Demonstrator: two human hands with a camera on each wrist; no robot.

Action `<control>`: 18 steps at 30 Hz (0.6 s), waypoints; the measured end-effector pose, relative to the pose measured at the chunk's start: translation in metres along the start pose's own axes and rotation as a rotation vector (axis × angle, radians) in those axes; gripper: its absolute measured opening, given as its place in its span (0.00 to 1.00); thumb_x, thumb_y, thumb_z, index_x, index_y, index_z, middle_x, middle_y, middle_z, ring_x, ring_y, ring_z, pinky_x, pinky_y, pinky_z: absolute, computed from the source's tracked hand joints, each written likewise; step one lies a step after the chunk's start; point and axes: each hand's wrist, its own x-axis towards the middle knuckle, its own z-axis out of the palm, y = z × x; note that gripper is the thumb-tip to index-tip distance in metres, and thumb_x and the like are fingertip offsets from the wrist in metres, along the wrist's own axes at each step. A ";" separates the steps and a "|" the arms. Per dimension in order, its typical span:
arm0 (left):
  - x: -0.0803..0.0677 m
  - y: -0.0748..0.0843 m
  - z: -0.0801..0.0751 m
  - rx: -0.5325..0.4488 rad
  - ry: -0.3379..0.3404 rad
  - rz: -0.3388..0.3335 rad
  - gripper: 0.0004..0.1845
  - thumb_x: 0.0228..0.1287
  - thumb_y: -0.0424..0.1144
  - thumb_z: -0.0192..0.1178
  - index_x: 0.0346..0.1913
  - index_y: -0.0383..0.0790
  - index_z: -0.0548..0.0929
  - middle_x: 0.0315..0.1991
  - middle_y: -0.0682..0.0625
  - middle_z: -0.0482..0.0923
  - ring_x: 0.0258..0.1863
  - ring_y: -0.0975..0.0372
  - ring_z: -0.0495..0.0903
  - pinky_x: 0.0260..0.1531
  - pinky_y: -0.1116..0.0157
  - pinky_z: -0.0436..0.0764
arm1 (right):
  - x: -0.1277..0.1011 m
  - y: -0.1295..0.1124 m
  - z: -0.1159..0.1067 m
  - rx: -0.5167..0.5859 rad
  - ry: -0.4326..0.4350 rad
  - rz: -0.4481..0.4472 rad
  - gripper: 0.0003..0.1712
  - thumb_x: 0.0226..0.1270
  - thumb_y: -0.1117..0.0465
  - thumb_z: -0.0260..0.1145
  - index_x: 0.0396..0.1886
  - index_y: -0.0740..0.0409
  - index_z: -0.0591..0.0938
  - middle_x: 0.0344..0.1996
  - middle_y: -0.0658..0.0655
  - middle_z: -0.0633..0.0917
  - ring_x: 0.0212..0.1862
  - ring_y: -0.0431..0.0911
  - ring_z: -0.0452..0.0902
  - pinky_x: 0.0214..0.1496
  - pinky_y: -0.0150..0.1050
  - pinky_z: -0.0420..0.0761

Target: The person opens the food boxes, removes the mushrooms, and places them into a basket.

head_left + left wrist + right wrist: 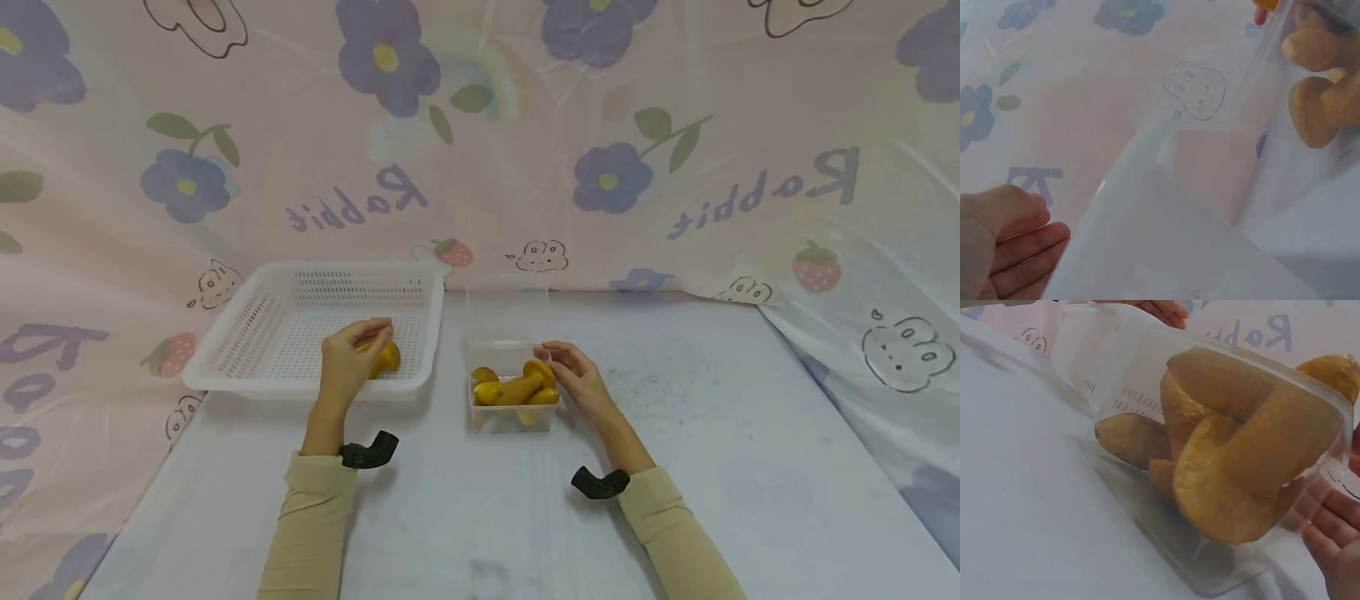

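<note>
My left hand (347, 358) is inside the near right part of a white perforated basket (225, 333), directly over a yellow-brown mushroom (387, 358). In the left wrist view its fingers (1029, 247) are loosely bent with nothing visible between them; the basket wall hides the mushroom there. A clear plastic box (512, 421) holds several yellow-brown mushrooms (517, 390), piled up to its rim. My right hand (581, 383) is at the box's right side, fingertips right at the rim beside a mushroom cap (538, 372). Its fingers (1335, 515) are relaxed along the clear wall.
The box's transparent lid (507, 312) stands raised at the back. Both things are on a white-covered table (450, 517), the basket left of the box. A patterned curtain (495, 167) hangs behind the table. A black wrist camera (370, 451) is on the left wrist, another (600, 483) on the right.
</note>
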 end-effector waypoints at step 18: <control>-0.004 0.023 0.024 0.013 -0.120 0.153 0.10 0.61 0.29 0.63 0.45 0.29 0.85 0.42 0.37 0.87 0.41 0.48 0.87 0.43 0.68 0.86 | 0.000 0.004 0.000 0.054 -0.014 -0.020 0.25 0.75 0.58 0.54 0.64 0.66 0.64 0.52 0.39 0.81 0.57 0.29 0.76 0.60 0.19 0.74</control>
